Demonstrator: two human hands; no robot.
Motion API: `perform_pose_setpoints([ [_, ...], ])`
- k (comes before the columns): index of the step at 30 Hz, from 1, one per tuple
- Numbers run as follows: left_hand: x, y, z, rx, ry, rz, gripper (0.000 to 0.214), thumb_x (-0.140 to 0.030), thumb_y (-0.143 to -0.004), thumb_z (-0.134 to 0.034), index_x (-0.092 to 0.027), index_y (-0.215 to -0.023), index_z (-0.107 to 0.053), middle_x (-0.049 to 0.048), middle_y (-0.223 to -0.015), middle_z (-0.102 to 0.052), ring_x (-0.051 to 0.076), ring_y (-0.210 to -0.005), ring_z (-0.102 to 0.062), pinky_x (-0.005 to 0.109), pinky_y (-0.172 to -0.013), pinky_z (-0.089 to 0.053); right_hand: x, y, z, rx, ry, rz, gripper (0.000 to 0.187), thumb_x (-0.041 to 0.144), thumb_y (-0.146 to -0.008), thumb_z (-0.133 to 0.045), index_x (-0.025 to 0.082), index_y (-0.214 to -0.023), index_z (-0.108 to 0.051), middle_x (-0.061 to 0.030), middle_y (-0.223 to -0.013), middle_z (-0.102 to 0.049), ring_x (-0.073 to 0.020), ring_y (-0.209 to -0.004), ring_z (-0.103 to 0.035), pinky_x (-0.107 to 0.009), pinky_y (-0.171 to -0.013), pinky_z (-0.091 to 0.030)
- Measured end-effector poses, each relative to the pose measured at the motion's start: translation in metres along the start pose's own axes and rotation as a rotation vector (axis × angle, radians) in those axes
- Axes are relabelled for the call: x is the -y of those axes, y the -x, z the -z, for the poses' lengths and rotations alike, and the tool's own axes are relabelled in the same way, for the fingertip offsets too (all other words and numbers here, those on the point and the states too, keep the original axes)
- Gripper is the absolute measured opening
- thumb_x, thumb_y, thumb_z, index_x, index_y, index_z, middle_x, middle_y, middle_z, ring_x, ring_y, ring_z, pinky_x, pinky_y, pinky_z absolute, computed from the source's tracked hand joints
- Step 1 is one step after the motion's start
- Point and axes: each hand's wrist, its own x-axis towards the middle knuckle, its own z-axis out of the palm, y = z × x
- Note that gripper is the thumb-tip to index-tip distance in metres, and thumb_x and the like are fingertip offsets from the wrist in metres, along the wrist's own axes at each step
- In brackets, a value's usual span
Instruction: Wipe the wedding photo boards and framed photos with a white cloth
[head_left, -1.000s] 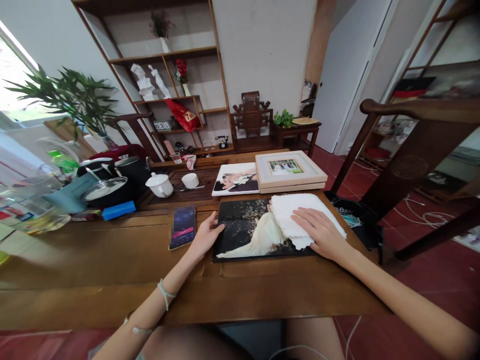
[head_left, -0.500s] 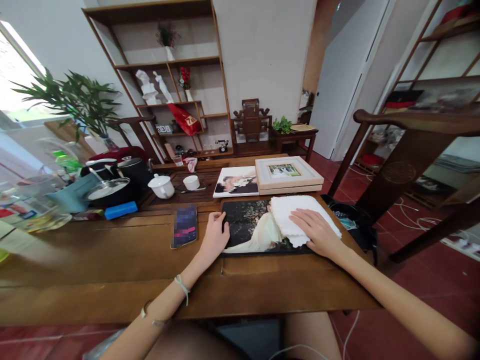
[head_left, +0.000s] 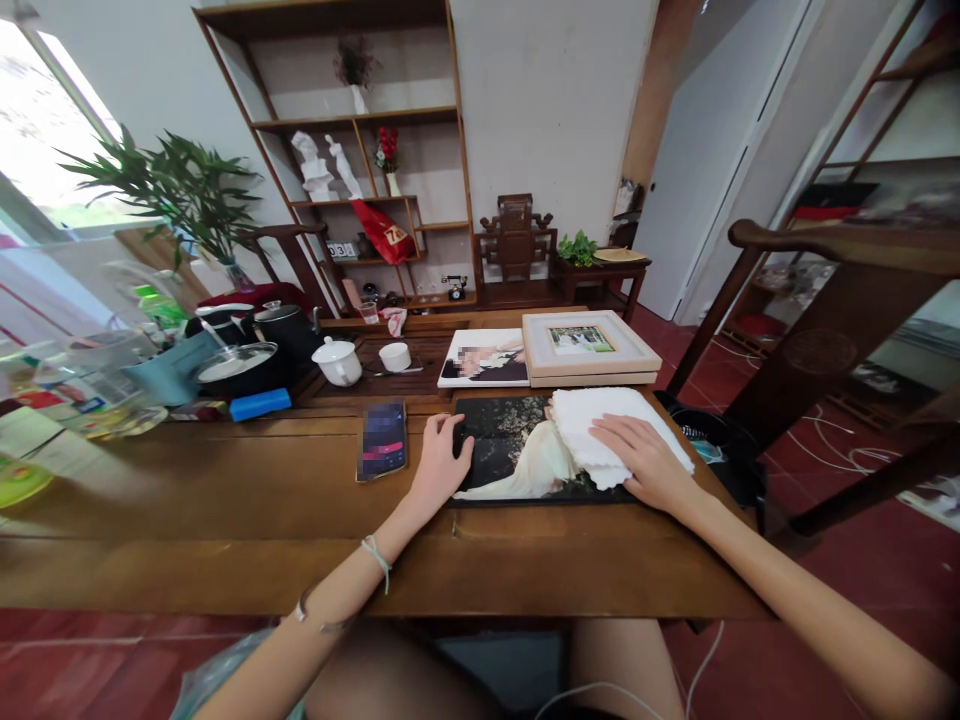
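A dark photo panel (head_left: 495, 430) showing a pale gown lies flat on the table in front of me. My left hand (head_left: 441, 458) rests at its left edge, the thumb and index finger apart and touching the border. On the panel's right part lies a folded white cloth (head_left: 600, 412), which hides some of the picture. My right hand (head_left: 651, 468) lies over the near right side of this cloth, its fingers stretched out flat. A phone (head_left: 383, 440) with a lit screen is left of my left hand.
Behind the panel are a white-edged photo print (head_left: 484, 358) and light wooden picture frames (head_left: 592, 345), stacked. A lidded white teapot (head_left: 337, 362), a white cup (head_left: 395, 357) and a blue box (head_left: 260, 404) stand farther left. A dark wooden chair (head_left: 814, 340) is at the right.
The view has shifted slightly, so everything sits a little farther right. My left fingers have straightened at the panel's edge. My right hand and the cloth keep their place on the panel.
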Motion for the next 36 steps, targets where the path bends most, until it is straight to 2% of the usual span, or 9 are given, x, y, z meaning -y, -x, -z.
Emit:
perform_pose_setpoints([
  [4,-0.007,0.001,-0.002,0.033,0.068,-0.132,0.034,-0.020,-0.082,-0.058,-0.017,-0.116,-0.056,0.0135,-0.130,-0.046,0.027,-0.125,-0.047,0.045,-0.109,-0.037,-0.001,-0.001,0.000,0.025,0.007,-0.008,0.072,0.001,-0.059,-0.044,0.011,-0.129,-0.052,-0.0180,-0.129,-0.057,-0.0329,-0.122,-0.046,-0.052,-0.099,-0.039],
  [9,-0.004,-0.007,0.000,0.134,0.170,-0.192,0.038,-0.021,-0.084,-0.057,-0.019,-0.121,-0.054,0.0126,-0.132,-0.051,0.025,-0.123,-0.051,0.046,-0.108,-0.039,-0.002,-0.003,0.001,0.052,0.040,-0.009,0.069,0.002,-0.058,-0.044,0.010,-0.127,-0.053,-0.0181,-0.127,-0.058,-0.0330,-0.118,-0.049,-0.051,-0.098,-0.039],
  [20,0.016,-0.007,-0.014,0.216,0.131,-0.186,0.044,-0.030,-0.086,-0.057,-0.017,-0.128,-0.052,0.0153,-0.143,-0.044,0.028,-0.135,-0.039,0.051,-0.113,-0.030,-0.001,0.000,0.000,0.020,0.066,0.006,0.073,0.001,-0.057,-0.044,0.011,-0.130,-0.049,-0.0175,-0.129,-0.057,-0.0336,-0.119,-0.048,-0.050,-0.097,-0.040],
  [27,0.014,-0.007,-0.008,0.275,0.104,-0.175,0.056,-0.041,-0.082,-0.063,-0.013,-0.129,-0.052,0.0201,-0.145,-0.041,0.031,-0.138,-0.035,0.052,-0.113,-0.029,-0.009,-0.016,0.020,-0.217,0.108,-0.068,0.083,0.003,-0.066,-0.046,0.015,-0.147,-0.028,-0.0168,-0.137,-0.049,-0.0335,-0.125,-0.044,-0.049,-0.102,-0.038],
  [30,0.011,-0.007,-0.006,0.282,0.103,-0.177,0.053,-0.042,-0.083,-0.062,-0.014,-0.128,-0.054,0.0190,-0.144,-0.044,0.030,-0.138,-0.036,0.053,-0.112,-0.030,-0.007,-0.034,0.020,-0.117,0.133,-0.076,0.079,0.005,-0.068,-0.048,0.014,-0.145,-0.032,-0.0163,-0.137,-0.050,-0.0352,-0.125,-0.043,-0.050,-0.101,-0.037],
  [33,0.008,-0.006,-0.004,0.277,0.094,-0.155,0.050,-0.041,-0.084,-0.062,-0.014,-0.125,-0.057,0.0182,-0.142,-0.046,0.030,-0.136,-0.038,0.052,-0.112,-0.031,-0.002,-0.051,0.008,0.037,0.157,-0.083,0.070,0.005,-0.068,-0.050,0.013,-0.137,-0.044,-0.0169,-0.129,-0.056,-0.0354,-0.118,-0.046,-0.048,-0.096,-0.038],
  [36,0.004,-0.006,-0.001,0.267,0.083,-0.135,0.048,-0.041,-0.084,-0.062,-0.011,-0.122,-0.059,0.0183,-0.142,-0.047,0.029,-0.134,-0.041,0.048,-0.112,-0.032,-0.001,-0.060,-0.004,0.128,0.186,-0.094,0.062,0.006,-0.069,-0.050,0.014,-0.130,-0.052,-0.0163,-0.119,-0.060,-0.0343,-0.110,-0.048,-0.046,-0.090,-0.040],
])
